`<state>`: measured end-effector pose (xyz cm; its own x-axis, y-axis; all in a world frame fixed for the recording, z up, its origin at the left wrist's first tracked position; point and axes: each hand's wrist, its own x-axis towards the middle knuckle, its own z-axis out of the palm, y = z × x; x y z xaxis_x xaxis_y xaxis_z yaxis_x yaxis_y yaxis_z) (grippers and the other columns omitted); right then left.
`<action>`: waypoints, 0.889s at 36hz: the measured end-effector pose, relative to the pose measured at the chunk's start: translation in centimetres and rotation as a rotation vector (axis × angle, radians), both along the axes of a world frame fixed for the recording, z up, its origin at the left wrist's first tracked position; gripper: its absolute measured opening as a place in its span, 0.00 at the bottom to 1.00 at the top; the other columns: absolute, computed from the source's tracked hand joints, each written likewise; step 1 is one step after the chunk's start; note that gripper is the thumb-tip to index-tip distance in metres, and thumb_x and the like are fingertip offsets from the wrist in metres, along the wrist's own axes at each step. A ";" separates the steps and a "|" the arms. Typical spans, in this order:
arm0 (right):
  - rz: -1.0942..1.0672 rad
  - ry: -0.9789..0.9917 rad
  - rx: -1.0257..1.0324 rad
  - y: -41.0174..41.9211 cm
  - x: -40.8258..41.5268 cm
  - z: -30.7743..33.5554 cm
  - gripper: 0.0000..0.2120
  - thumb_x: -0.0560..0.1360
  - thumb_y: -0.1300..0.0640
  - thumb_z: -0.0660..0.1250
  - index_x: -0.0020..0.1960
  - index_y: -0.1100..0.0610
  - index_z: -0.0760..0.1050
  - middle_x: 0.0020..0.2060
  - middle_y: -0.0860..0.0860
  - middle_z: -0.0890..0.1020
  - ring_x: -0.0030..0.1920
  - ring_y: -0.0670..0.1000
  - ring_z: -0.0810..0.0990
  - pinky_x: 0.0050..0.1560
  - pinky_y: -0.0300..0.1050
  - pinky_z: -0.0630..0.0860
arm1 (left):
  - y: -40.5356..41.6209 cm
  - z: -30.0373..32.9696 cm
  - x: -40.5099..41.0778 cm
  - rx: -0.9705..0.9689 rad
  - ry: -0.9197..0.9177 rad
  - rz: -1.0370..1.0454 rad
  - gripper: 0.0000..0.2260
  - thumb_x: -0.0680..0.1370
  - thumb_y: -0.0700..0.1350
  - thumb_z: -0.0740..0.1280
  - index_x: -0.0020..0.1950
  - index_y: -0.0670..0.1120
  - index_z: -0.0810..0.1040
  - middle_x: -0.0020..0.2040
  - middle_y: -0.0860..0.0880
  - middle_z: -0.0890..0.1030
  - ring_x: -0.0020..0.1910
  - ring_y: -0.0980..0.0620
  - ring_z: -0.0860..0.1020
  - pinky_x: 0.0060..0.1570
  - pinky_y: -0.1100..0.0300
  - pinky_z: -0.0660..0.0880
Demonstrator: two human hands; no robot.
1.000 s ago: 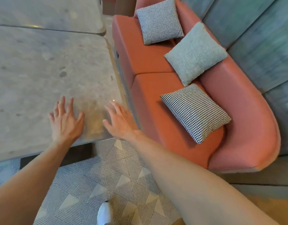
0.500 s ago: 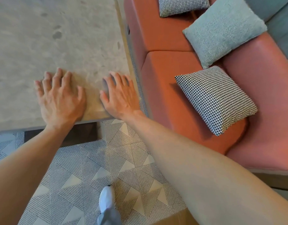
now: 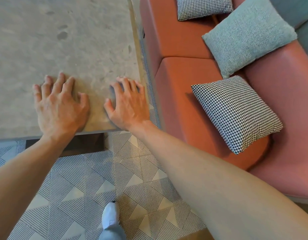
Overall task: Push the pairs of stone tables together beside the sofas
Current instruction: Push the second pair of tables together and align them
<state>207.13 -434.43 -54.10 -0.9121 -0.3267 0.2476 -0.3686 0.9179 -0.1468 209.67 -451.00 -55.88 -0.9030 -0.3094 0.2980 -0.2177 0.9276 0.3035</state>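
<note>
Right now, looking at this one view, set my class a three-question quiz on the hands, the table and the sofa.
1. True or false: both hands lie palm down on the stone table.
2. How many cushions show on the sofa?
3. Which hand is nearer the sofa: A left, B right?

Key: 1 true, left hand and right hand. 2 three: near checked cushion, grey cushion, far checked cushion. 3 B.

A lounge or café seating area: terracotta sofa [image 3: 193, 104] with scatter cushions [image 3: 236, 113], stone table [image 3: 63, 40], patterned carpet [image 3: 97, 179]
</note>
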 end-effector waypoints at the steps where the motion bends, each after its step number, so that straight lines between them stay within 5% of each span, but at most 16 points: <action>1: 0.001 -0.002 0.000 0.0 0.0 0.1 0.22 0.74 0.43 0.60 0.64 0.53 0.75 0.67 0.51 0.75 0.71 0.52 0.69 0.72 0.51 0.60 | 0.0 0.1 0.0 0.001 -0.001 -0.003 0.21 0.78 0.53 0.57 0.67 0.46 0.74 0.74 0.44 0.72 0.74 0.37 0.65 0.75 0.40 0.55; 32: 0.031 -0.064 -0.032 0.6 -0.5 -0.2 0.23 0.74 0.44 0.59 0.64 0.54 0.76 0.71 0.53 0.73 0.73 0.54 0.67 0.73 0.54 0.58 | 1.0 1.1 0.0 0.032 -0.074 0.045 0.22 0.79 0.52 0.57 0.71 0.47 0.73 0.75 0.48 0.71 0.76 0.41 0.64 0.78 0.44 0.53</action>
